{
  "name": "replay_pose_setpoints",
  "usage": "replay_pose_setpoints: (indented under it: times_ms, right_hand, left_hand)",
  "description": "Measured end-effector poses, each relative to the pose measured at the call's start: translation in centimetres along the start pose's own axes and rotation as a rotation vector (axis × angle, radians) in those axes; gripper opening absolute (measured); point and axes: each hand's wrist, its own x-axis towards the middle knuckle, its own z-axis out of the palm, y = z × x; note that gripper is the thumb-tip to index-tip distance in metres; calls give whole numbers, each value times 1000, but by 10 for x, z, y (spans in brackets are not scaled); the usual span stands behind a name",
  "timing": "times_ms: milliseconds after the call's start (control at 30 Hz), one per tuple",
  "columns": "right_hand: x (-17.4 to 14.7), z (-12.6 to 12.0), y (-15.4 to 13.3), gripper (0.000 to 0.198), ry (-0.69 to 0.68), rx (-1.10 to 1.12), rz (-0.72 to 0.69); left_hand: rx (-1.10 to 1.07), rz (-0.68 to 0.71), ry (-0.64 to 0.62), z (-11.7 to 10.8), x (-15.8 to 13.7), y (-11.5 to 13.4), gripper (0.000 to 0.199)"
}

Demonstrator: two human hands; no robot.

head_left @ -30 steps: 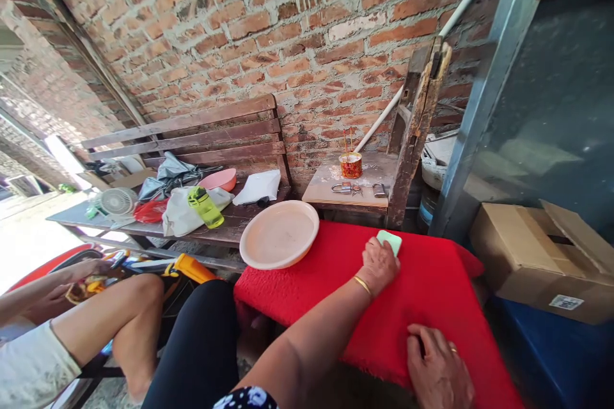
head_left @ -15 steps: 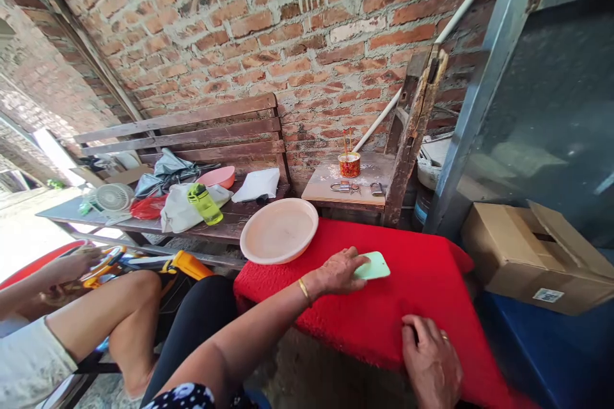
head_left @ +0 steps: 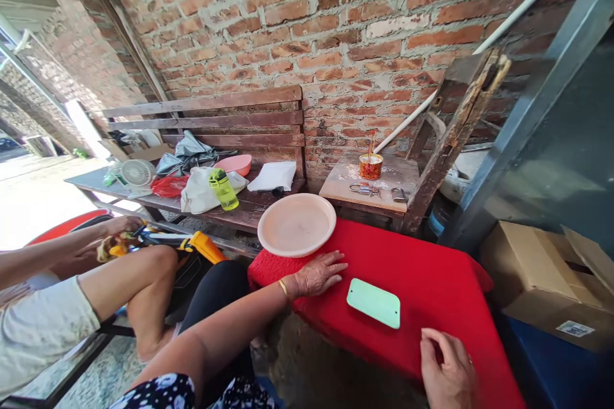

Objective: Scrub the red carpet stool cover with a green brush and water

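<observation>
A flat mint-green rectangular plate [head_left: 373, 303] with rounded corners and a small hole near each end lies on the red cloth [head_left: 422, 268]. My left hand [head_left: 319, 273], a gold bangle at its wrist, rests on the cloth left of the plate, apart from it, with fingers spread and nothing held. Just beyond that hand stands a shallow pale pink basin [head_left: 297, 225]. At the lower right, my right hand [head_left: 448, 367] is loosely curled on the cloth, with no object visible in it. The plate lies between my two hands.
Beyond the cloth, a small wooden stand [head_left: 345, 186] bears a red tin [head_left: 371, 167] with sticks and padlocks. A bench [head_left: 240, 214] carries a green bottle [head_left: 223, 190] and bags. To the right sits a cardboard box [head_left: 542, 281]. A person's arms [head_left: 57, 252] are at left.
My left hand has let go of the mint-green plate and moved left toward the basin. The plate now lies nearer to me. My right hand stays curled. The view has shifted left.
</observation>
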Motion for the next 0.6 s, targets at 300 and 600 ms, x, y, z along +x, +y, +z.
replay_pose_setpoints:
  times_ms: [300, 600]
  right_hand:
    - [24, 17, -65, 43, -89, -85, -351]
    - [50, 28, -70, 21, -531, -165, -364]
  left_hand:
    - [51, 52, -105, 2, -18, -29, 57]
    - [61, 97, -44, 16, -18, -37, 59]
